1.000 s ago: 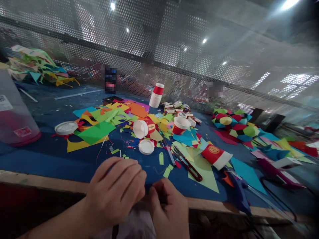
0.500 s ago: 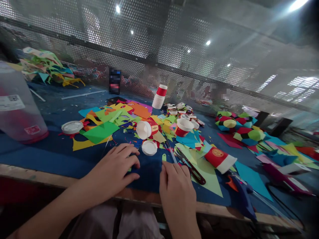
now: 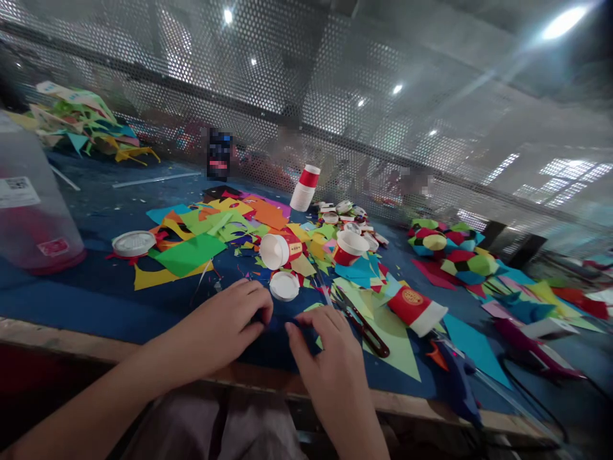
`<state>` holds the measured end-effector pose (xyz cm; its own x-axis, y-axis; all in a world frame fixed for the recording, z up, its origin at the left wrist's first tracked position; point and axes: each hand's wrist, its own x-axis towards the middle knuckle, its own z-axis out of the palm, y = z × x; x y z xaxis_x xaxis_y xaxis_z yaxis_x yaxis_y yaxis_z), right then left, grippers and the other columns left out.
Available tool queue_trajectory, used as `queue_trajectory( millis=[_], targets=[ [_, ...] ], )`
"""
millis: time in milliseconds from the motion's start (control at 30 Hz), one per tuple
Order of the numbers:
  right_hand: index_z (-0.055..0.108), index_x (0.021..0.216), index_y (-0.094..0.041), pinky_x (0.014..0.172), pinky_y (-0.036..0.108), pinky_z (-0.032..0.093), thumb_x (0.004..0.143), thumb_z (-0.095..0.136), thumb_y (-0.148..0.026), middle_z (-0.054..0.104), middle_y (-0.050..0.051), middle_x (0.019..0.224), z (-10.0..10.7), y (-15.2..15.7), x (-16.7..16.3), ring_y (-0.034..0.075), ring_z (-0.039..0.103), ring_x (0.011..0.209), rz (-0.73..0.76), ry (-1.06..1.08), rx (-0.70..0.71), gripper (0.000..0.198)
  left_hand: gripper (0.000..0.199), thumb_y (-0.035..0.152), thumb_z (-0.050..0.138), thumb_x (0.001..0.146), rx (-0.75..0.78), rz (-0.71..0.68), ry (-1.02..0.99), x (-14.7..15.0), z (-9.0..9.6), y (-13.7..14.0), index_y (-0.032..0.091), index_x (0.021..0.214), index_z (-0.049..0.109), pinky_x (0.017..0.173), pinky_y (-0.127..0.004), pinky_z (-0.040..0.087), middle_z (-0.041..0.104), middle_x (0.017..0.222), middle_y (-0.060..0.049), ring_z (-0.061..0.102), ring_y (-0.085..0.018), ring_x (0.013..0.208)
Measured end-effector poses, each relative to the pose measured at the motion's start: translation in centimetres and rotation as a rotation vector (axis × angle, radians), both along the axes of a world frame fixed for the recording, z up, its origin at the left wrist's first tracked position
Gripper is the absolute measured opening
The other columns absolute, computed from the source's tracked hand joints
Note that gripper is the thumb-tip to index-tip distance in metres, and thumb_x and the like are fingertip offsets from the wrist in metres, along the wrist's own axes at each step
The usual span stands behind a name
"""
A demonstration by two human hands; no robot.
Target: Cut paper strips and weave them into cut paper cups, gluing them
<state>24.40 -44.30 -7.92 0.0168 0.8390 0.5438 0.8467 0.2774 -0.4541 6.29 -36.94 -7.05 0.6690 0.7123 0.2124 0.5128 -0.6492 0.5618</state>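
Observation:
My left hand (image 3: pixel 239 319) hovers over the blue table mat near its front edge, fingers curled and thumb close to the fingertips. Whatever it may pinch is hidden. Opposite it, my right hand (image 3: pixel 328 348) has thumb and forefinger apart, pointing at the left hand, with nothing visible between them. A bit of light green paper (image 3: pixel 319 343) shows beside the right thumb. Just beyond the hands lies a white lid (image 3: pixel 284 286). Behind it a red and white paper cup (image 3: pixel 275 252) rests on its side. Dark-handled scissors (image 3: pixel 371 335) lie right of my right hand.
Coloured paper scraps (image 3: pixel 191 252) cover the middle. A cup stack (image 3: pixel 306 188) stands behind. At right are a tipped red cup (image 3: pixel 414 306), a blue glue gun (image 3: pixel 457 377) and paper balls (image 3: pixel 467 263). A plastic container (image 3: pixel 36 217) stands at left.
My right hand has shifted left towards the left hand, its thumb and forefinger spreading. My left hand's fingers have curled in closer to its thumb. The view has swung slightly.

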Motion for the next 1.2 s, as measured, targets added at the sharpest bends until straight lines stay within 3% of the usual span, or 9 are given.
queue_trajectory(
  millis=[100, 133, 267, 367, 500, 733, 867, 1033, 1200],
  targets=[
    [0.058, 0.073, -0.019, 0.063, 0.036, 0.045, 0.088, 0.051, -0.020, 0.061, 0.006, 0.075, -0.1, 0.2, 0.0, 0.023, 0.058, 0.072, -0.076, 0.029, -0.017, 0.017, 0.005, 0.024, 0.058, 0.087, -0.152, 0.099, -0.138, 0.1, 0.4, 0.0, 0.021, 0.090, 0.057, 0.070, -0.029, 0.042, 0.065, 0.085, 0.001, 0.058, -0.018, 0.078],
    [0.061, 0.082, -0.018, 0.063, 0.036, 0.046, 0.086, 0.049, -0.017, 0.063, 0.008, 0.081, -0.1, 0.3, 0.1, 0.024, 0.059, 0.074, -0.089, 0.044, -0.018, 0.013, 0.010, 0.028, 0.059, 0.086, -0.193, 0.121, -0.192, 0.2, 0.5, 0.0, 0.022, 0.094, 0.059, 0.070, -0.029, 0.042, 0.067, 0.086, 0.001, 0.060, -0.018, 0.079],
    [0.058, 0.126, -0.014, 0.073, 0.037, 0.050, 0.080, 0.052, -0.019, 0.064, 0.015, 0.115, 0.8, 0.4, 0.5, 0.024, 0.061, 0.092, 0.023, 0.175, -0.085, 0.047, 0.024, 0.035, 0.062, 0.084, -0.265, 0.184, -0.338, 0.5, 0.8, -0.2, 0.025, 0.106, 0.059, 0.068, -0.028, 0.044, 0.072, 0.090, 0.001, 0.064, -0.018, 0.078],
    [0.069, 0.100, -0.016, 0.068, 0.032, 0.047, 0.084, 0.056, -0.035, 0.068, 0.009, 0.091, 1.9, 0.8, 0.7, 0.021, 0.060, 0.079, 0.088, 0.336, -0.228, 0.028, 0.022, 0.032, 0.061, 0.084, -0.206, 0.195, -0.346, 1.1, 0.9, -0.3, 0.024, 0.104, 0.059, 0.063, -0.027, 0.042, 0.070, 0.077, 0.003, 0.062, -0.016, 0.067],
    [0.062, 0.068, -0.019, 0.052, 0.027, 0.034, 0.079, 0.057, -0.038, 0.052, -0.002, 0.057, 3.1, 2.7, 1.4, 0.014, 0.045, 0.055, 0.092, 0.399, -0.417, 0.023, 0.024, 0.022, 0.058, 0.086, -0.091, 0.178, -0.296, 1.8, 0.9, 0.0, 0.024, 0.109, 0.059, 0.063, -0.026, 0.042, 0.073, 0.079, 0.004, 0.065, -0.016, 0.069],
    [0.064, 0.071, -0.018, 0.055, 0.025, 0.036, 0.073, 0.063, -0.031, 0.057, -0.003, 0.061, 4.0, 6.4, 2.2, 0.013, 0.049, 0.058, 0.161, 0.369, -0.521, 0.013, 0.032, 0.016, 0.062, 0.086, -0.015, 0.246, -0.213, 2.4, 0.8, 1.4, 0.022, 0.118, 0.058, 0.064, -0.026, 0.046, 0.075, 0.083, 0.001, 0.070, -0.018, 0.075],
    [0.063, 0.065, -0.017, 0.052, 0.024, 0.035, 0.079, 0.063, -0.023, 0.052, -0.005, 0.055, 4.0, 8.2, 2.8, 0.011, 0.049, 0.055, 0.148, 0.269, -0.603, 0.015, 0.042, 0.015, 0.063, 0.088, 0.056, 0.316, -0.134, 2.1, 0.4, 1.5, 0.020, 0.128, 0.053, 0.070, -0.029, 0.050, 0.075, 0.094, -0.003, 0.070, -0.021, 0.083],
    [0.066, 0.098, -0.014, 0.067, 0.031, 0.055, 0.093, 0.065, -0.033, 0.068, 0.002, 0.093, 3.8, 11.1, 4.1, 0.016, 0.065, 0.076, 0.039, 0.069, -0.727, 0.020, 0.015, 0.027, 0.059, 0.094, 0.213, 0.310, 0.046, 1.6, 0.2, 1.1, 0.017, 0.100, 0.068, 0.086, -0.046, 0.049, 0.072, 0.100, -0.010, 0.063, -0.032, 0.102],
    [0.063, 0.118, -0.016, 0.081, 0.041, 0.058, 0.094, 0.063, -0.033, 0.065, 0.008, 0.118, 4.5, 11.5, 3.3, 0.023, 0.066, 0.097, 0.007, -0.095, -0.803, 0.030, 0.022, 0.028, 0.066, 0.090, 0.267, 0.144, 0.165, 1.8, 0.0, 1.0, 0.021, 0.111, 0.070, 0.096, -0.051, 0.047, 0.071, 0.117, -0.006, 0.059, -0.032, 0.113]
  ],
)
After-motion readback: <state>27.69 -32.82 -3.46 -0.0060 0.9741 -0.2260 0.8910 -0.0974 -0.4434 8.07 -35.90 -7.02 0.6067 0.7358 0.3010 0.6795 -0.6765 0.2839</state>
